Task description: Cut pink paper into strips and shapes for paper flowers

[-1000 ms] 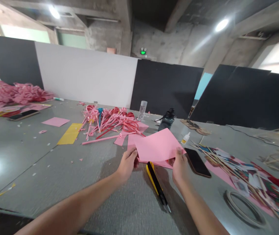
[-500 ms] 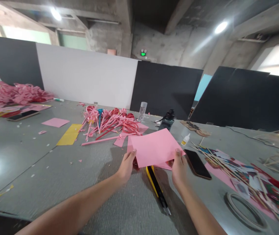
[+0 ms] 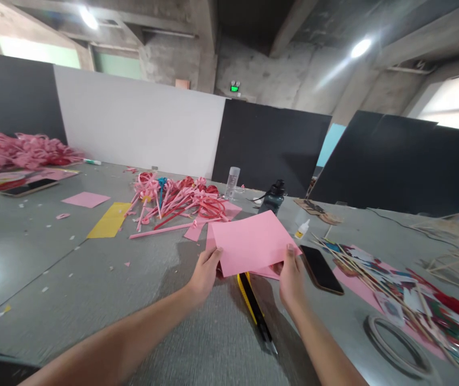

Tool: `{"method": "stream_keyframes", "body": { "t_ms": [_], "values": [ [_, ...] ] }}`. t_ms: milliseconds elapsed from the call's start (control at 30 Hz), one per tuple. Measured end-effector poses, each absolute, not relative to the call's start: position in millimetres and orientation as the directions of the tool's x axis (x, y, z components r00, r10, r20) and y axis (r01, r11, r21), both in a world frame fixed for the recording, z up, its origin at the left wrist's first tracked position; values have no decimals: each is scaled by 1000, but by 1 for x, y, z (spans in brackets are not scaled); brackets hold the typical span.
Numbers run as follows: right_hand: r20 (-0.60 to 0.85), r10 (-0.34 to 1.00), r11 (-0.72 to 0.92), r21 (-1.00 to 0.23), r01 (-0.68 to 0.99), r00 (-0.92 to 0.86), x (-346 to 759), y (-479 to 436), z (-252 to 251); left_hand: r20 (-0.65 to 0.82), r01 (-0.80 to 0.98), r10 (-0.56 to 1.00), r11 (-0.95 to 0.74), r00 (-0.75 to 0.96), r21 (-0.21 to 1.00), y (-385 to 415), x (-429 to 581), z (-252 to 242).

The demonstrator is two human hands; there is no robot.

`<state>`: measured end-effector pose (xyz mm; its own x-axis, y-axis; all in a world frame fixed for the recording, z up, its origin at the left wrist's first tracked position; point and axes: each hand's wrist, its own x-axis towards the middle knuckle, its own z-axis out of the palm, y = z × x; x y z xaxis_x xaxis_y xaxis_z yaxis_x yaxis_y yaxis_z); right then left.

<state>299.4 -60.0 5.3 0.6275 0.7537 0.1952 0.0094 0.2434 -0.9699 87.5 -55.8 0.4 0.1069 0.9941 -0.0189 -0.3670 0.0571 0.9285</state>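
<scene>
Between my hands is a sheet of pink paper [image 3: 253, 241], tilted up toward me above the table. My left hand [image 3: 204, 273] pinches its left edge, thumb on top and the other fingers hidden underneath. At the lower right corner, my right hand [image 3: 291, 276] grips the sheet the same way. More pink paper [image 3: 267, 272] shows beneath the held sheet. A yellow and black utility knife [image 3: 256, 311] lies on the table between my forearms, its blade end toward me and its far end covered by the paper.
Pink and red paper flowers [image 3: 185, 201] are heaped beyond my hands, beside a yellow paper sheet [image 3: 109, 220]. To the right lie a phone [image 3: 321, 269], a glue bottle [image 3: 302, 229], a tape roll [image 3: 398, 346] and thin sticks [image 3: 358, 265]. A dark bottle [image 3: 272, 197] stands behind the paper.
The whole view has shifted slightly, so things appear a little further left. Both hands still hold the pink paper in nearly the same pose.
</scene>
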Motion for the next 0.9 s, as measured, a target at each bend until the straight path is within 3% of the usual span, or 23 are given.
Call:
{"method": "stream_keyframes", "body": {
  "t_ms": [367, 667, 900],
  "values": [
    [189, 836, 252, -966, -54, 515, 293, -60, 11, 179, -340, 981, -143, 77, 930, -54, 85, 0],
    [99, 896, 165, -979, -118, 432, 291, -59, 16, 314, -170, 948, -319, -59, 932, -53, 78, 9],
    [69, 925, 115, -988, -101, 375, 287, -63, 16, 367, 16, 930, -367, 7, 930, -59, 76, 7]
  ]
}}
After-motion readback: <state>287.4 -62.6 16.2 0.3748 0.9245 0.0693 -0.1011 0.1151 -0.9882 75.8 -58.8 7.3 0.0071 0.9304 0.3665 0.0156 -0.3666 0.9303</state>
